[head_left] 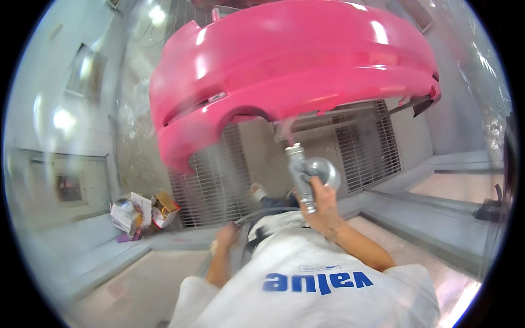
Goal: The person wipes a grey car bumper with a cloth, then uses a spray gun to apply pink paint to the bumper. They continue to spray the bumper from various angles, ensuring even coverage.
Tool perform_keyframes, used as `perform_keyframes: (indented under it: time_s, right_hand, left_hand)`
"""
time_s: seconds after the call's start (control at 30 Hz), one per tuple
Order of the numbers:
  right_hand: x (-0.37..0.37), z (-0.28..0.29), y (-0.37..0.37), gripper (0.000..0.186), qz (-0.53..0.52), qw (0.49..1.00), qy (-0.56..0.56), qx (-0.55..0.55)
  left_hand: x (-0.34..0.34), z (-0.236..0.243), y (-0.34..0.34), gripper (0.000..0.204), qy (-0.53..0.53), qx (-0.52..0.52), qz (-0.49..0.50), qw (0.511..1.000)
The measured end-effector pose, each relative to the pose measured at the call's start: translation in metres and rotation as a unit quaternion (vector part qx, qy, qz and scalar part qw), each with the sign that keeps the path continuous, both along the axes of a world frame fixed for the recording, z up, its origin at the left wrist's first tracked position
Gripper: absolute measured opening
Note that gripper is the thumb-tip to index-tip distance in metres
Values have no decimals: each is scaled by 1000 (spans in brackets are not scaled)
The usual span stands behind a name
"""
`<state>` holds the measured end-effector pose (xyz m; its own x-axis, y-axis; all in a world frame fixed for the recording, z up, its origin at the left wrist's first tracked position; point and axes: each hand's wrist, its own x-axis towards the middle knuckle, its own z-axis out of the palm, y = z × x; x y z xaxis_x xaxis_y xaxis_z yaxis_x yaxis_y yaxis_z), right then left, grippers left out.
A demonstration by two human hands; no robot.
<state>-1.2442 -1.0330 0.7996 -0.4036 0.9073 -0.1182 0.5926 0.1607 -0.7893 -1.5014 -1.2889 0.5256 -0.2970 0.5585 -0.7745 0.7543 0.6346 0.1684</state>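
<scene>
A glossy pink car bumper (306,60) spans the upper middle of the view, held up off the floor on a stand. My right hand (322,205) is wrapped round the grip of a silver spray gun (297,164) with a round cup on its side. The gun's nozzle points away from me, toward the bumper's lower edge, apart from it. Low at my left side, my left hand (226,236) is closed round a thin dark air hose (243,220). That hand is blurred, and its fingertips are hard to make out.
Floor gratings (216,186) lie beneath the bumper, with a pale metal stand (311,130) under it. Cardboard boxes and packaging (143,213) are piled on the floor at left. Pale walls and plastic sheeting (145,109) enclose the sides. My foot (258,191) shows ahead.
</scene>
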Motion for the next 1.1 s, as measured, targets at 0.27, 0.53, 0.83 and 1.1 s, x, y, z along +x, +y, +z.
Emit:
perform_keyframes:
  time_s: [0.27,0.53,0.83,1.1]
  right_hand:
    - [-15,20,4,16,-18,997,60,-41]
    - [-22,25,-1,21,-45,995,68,56]
    - [-82,-23,8,43,318,940,-120,42]
    - [-44,-5,27,38,299,952,-52,-41]
  left_hand:
    - [5,-6,-1,53,-18,-7,44,999]
    - [7,-19,-7,48,-31,-23,17,999]
    - [23,-46,-26,47,-31,-17,-31,999]
    - [40,-73,-20,48,-25,-14,-76,997]
